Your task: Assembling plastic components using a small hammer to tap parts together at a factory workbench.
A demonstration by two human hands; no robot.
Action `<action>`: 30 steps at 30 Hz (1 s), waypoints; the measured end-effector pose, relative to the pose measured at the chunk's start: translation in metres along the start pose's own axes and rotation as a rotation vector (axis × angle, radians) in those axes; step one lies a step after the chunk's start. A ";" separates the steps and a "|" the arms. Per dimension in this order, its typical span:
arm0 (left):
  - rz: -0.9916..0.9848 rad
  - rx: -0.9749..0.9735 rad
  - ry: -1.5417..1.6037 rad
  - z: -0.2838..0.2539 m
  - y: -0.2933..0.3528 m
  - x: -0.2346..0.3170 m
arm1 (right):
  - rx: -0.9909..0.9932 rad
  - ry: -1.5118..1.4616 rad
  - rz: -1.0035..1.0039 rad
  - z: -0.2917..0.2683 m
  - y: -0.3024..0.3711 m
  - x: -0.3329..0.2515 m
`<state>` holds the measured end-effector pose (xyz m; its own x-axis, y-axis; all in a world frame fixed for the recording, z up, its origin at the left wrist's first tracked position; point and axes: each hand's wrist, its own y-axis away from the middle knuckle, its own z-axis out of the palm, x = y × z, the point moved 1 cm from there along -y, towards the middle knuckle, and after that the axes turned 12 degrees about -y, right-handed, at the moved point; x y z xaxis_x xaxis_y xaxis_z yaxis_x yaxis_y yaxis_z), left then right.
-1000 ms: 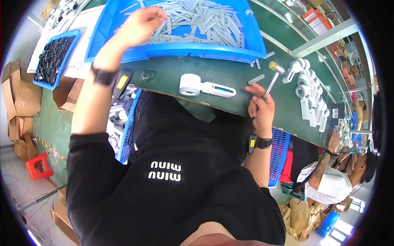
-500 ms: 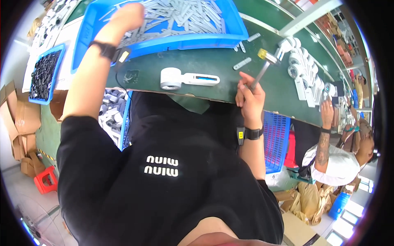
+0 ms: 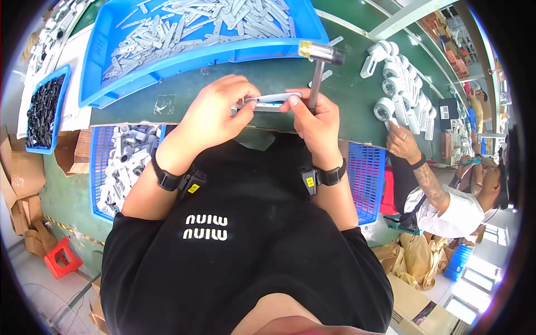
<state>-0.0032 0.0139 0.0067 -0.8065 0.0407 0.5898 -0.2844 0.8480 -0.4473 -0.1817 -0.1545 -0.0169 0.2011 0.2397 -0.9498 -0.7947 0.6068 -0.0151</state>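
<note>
Over the table's front edge, my left hand [image 3: 220, 111] pinches one end of a slim grey plastic strip [image 3: 273, 97]. My right hand [image 3: 319, 120] is closed round the handle of a small hammer [image 3: 316, 84], whose yellow-tipped head points up and left. The right thumb and index finger also touch the strip's other end. Directly under the strip is a white handle-shaped part [image 3: 268, 106], mostly hidden by my hands; its round end cannot be seen. Beyond my hands stands a blue bin [image 3: 195, 56] of many similar grey strips.
Several white round-headed parts [image 3: 391, 86] lie to the right, where a co-worker's hand [image 3: 403, 142] touches them. A blue tray [image 3: 58, 120] of black pieces sits at left. Blue baskets [image 3: 100, 184] are below the table edge. A few loose strips [image 3: 321, 78] lie near the hammer.
My left hand has come back from the blue bin to the table front with a grey strip. My right hand has moved left with the hammer. The co-worker's hand has shifted left.
</note>
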 end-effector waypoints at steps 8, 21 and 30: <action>0.097 0.054 -0.288 0.020 0.006 -0.006 | 0.110 0.058 -0.003 -0.003 -0.002 0.013; 0.026 0.204 -0.374 0.033 0.017 -0.020 | 0.157 0.235 0.051 0.005 -0.007 0.017; 0.068 0.264 -0.334 0.040 0.017 -0.030 | 0.159 0.287 0.076 -0.001 -0.014 0.018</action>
<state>-0.0042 0.0061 -0.0454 -0.9390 -0.1186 0.3227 -0.3130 0.6833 -0.6596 -0.1672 -0.1589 -0.0343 -0.0430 0.0798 -0.9959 -0.6973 0.7114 0.0871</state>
